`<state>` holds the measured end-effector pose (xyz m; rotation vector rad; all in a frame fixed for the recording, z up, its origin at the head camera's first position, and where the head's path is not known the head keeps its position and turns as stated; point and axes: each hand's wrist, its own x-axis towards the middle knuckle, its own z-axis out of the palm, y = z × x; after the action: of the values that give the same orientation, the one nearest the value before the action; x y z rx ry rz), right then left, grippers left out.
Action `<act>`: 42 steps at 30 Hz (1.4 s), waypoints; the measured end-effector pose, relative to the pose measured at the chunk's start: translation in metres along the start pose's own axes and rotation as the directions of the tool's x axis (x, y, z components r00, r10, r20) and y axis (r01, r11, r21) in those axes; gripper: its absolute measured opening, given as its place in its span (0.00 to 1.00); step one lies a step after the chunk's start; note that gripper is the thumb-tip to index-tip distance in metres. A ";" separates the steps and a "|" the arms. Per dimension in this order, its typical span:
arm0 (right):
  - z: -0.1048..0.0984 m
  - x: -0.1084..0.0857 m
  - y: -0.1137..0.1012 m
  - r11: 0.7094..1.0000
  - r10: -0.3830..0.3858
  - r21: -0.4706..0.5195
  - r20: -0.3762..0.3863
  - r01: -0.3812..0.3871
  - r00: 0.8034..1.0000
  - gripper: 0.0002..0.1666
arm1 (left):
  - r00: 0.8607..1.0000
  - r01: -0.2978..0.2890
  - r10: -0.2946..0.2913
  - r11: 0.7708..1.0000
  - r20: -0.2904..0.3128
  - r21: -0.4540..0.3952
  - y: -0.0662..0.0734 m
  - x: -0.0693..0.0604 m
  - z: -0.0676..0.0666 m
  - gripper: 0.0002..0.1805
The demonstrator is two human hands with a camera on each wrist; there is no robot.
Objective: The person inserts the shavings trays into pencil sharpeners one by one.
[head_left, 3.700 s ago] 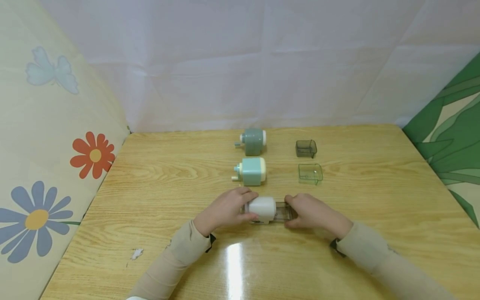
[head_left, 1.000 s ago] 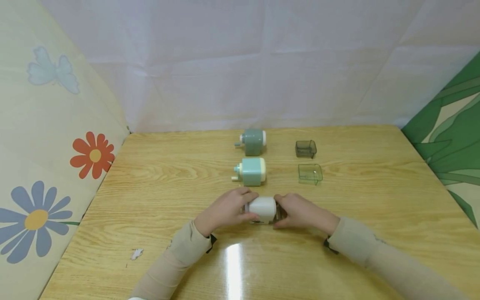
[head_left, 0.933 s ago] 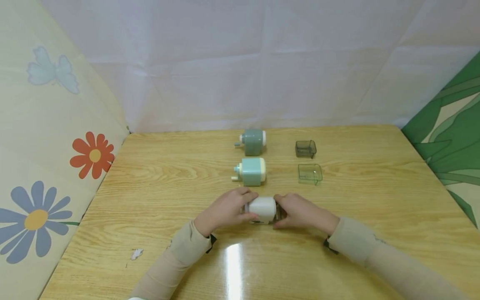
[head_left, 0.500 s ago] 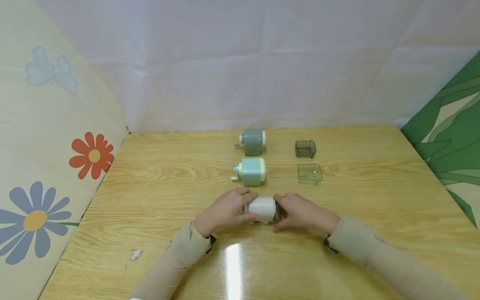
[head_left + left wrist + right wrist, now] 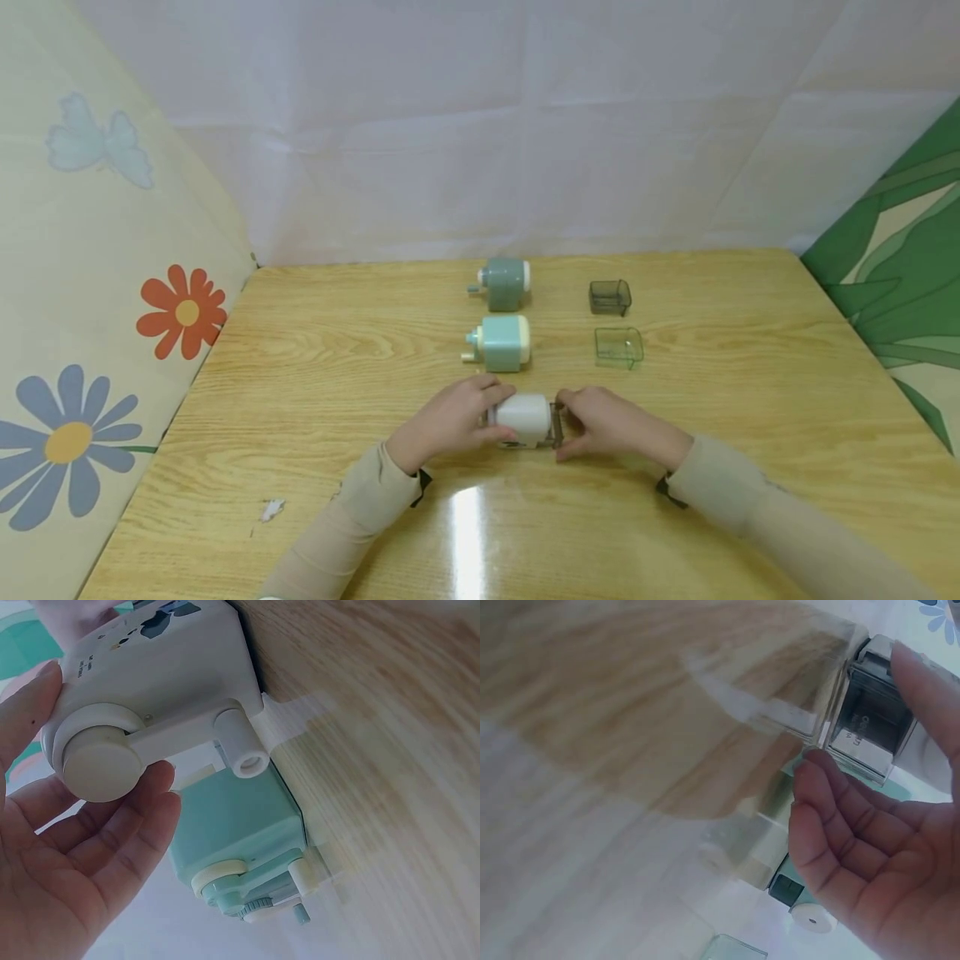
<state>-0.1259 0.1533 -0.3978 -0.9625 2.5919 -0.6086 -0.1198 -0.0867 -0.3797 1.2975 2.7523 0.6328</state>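
A white crank pencil sharpener (image 5: 523,417) lies at the table's middle, its crank end towards my left hand (image 5: 447,423). That hand grips the body near the crank, thumb on one side and fingers on the other. Its crank handle (image 5: 241,742) shows in the left wrist view. Poking out of the sharpener's right end is a smoky clear shavings drawer (image 5: 557,427), mostly inside the body. My right hand (image 5: 622,429) holds the drawer's outer end between thumb and fingertips. In the right wrist view, the drawer's dark front (image 5: 871,718) sits between them.
Behind the hands stand a light teal sharpener (image 5: 502,343) and a darker grey-green sharpener (image 5: 506,283). To their right lie a clear green drawer (image 5: 618,347) and a smoky grey drawer (image 5: 610,297). A white cloth wall (image 5: 480,150) rises at the table's back edge.
Over the earlier frames my right hand pushed the drawer left, far into the white sharpener. In the last half second it has shifted slightly right, baring the drawer's end. My left hand stays put.
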 end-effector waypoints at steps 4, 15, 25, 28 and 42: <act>0.001 -0.001 0.001 1.000 -0.022 -0.005 -0.008 0.022 1.000 0.29 | 1.000 0.001 -0.001 1.000 0.004 0.000 0.000 0.000 0.000 0.29; 0.002 0.000 0.001 0.998 -0.050 -0.028 -0.009 0.050 0.999 0.26 | 1.000 -0.005 0.005 1.000 -0.001 0.000 0.000 0.001 0.002 0.29; 0.003 0.003 0.001 0.997 -0.068 -0.035 -0.009 0.067 0.998 0.26 | 0.999 -0.031 0.031 1.000 -0.022 0.002 -0.001 0.000 0.002 0.29; 0.003 0.005 0.000 0.996 -0.080 -0.038 -0.011 0.079 0.997 0.24 | 0.999 -0.030 0.030 1.000 -0.025 0.005 -0.001 0.000 0.002 0.29; 0.001 0.008 -0.003 0.996 -0.085 -0.015 0.003 0.085 0.996 0.22 | 1.000 -0.013 0.013 1.000 -0.024 0.019 0.001 0.000 0.002 0.30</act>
<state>-0.1300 0.1454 -0.3989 -1.0822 2.5679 -0.6101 -0.1188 -0.0859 -0.3811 1.3211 2.7773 0.6292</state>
